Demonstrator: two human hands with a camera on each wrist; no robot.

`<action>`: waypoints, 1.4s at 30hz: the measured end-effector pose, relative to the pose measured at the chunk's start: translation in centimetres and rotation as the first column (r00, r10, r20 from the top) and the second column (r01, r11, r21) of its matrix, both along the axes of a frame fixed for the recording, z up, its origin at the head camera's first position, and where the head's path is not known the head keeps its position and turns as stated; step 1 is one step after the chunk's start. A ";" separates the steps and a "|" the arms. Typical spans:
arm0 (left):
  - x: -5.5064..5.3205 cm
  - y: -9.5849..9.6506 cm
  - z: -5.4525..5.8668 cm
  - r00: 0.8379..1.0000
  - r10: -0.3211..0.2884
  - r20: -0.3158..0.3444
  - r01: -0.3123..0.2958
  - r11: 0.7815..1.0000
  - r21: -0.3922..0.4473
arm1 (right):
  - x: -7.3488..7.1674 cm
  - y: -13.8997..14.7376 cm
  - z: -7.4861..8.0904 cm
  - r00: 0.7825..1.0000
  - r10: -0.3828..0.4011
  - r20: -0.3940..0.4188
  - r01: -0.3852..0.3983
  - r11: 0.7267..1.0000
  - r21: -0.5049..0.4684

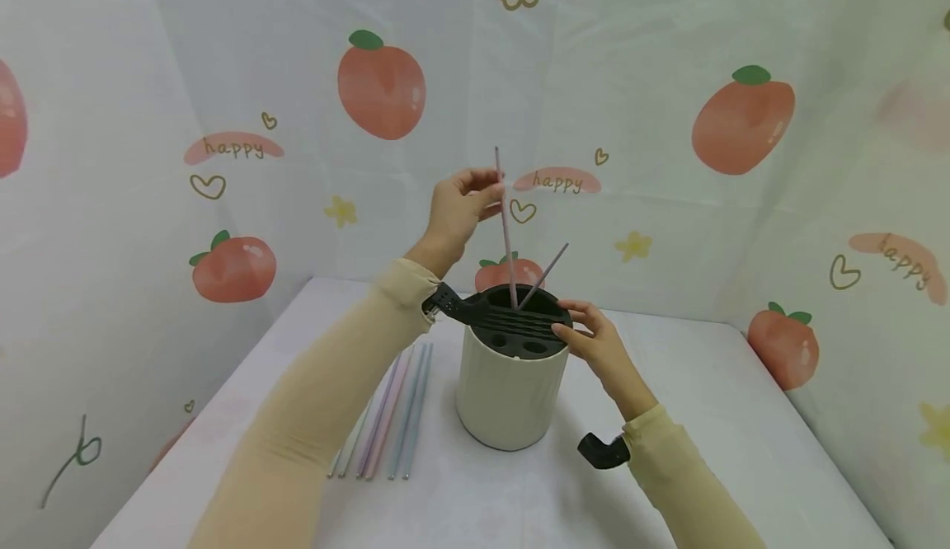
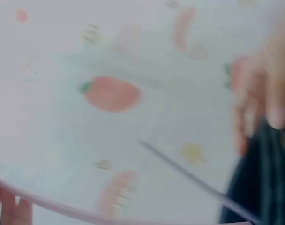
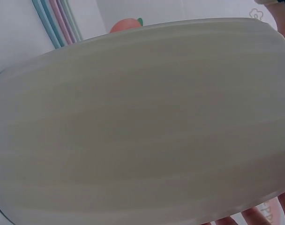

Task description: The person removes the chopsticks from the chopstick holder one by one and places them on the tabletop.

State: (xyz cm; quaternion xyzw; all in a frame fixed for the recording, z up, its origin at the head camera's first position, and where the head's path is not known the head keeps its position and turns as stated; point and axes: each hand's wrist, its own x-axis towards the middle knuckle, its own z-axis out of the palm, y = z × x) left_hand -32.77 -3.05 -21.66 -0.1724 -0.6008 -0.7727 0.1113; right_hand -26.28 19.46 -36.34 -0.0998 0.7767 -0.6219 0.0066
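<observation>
My left hand [image 1: 463, 211] pinches a thin pink stick [image 1: 507, 240] near its upper end. The stick stands almost upright, its lower end inside the large opening of a cream cylindrical holder [image 1: 510, 405] with a black slotted lid [image 1: 519, 326]. A second, purplish stick [image 1: 549, 269] leans to the right out of the same opening. On the lid's right edge my right hand [image 1: 597, 347] grips the rim, thumb on top. The left wrist view shows the pink stick [image 2: 67, 209] along the bottom; the holder's wall [image 3: 142, 122] fills most of the right wrist view.
Several pastel sticks, among them a blue stick [image 1: 419, 409], lie side by side on the white table [image 1: 475, 504] left of the holder, partly behind my left sleeve [image 1: 319, 417]. A white cloth backdrop [image 1: 594, 30] with printed fruit surrounds the table. Black wrist straps are on both arms.
</observation>
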 end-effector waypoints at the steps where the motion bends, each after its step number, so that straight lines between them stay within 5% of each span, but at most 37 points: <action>1: 0.2 -0.5 0.5 1.000 0.012 -0.016 -0.011 0.999 0.053 | 0.0 0.0 0.0 1.000 -0.002 0.001 0.002 1.000 -0.001; 7: 0.7 -4.5 2.2 0.994 0.103 -0.044 -0.090 0.965 0.247 | 0.0 -0.1 0.1 1.000 0.000 0.005 0.000 1.000 -0.008; 12: 0.7 -8.5 1.0 0.984 0.176 0.023 -0.176 0.957 0.230 | 0.1 0.0 0.1 1.000 0.007 0.002 -0.007 1.000 -0.002; 17: 0.3 -12.5 -2.6 0.963 0.215 0.161 -0.232 0.967 0.100 | 0.0 -0.1 0.1 1.000 0.006 0.001 -0.006 1.000 0.006; 23: 0.0 -16.3 -8.1 0.912 0.274 0.305 -0.242 0.960 -0.139 | 0.1 -0.1 0.2 1.000 0.001 0.008 -0.001 1.000 0.001; 33: 0.4 -19.4 -17.2 0.856 0.344 0.386 -0.164 0.889 -0.428 | -0.1 -0.1 0.1 1.000 -0.006 0.007 0.006 1.000 -0.003; 42: 1.2 -20.5 -22.1 0.816 0.385 0.432 -0.098 0.827 -0.553 | -0.2 -0.1 -0.1 1.000 -0.012 0.004 0.012 1.000 -0.002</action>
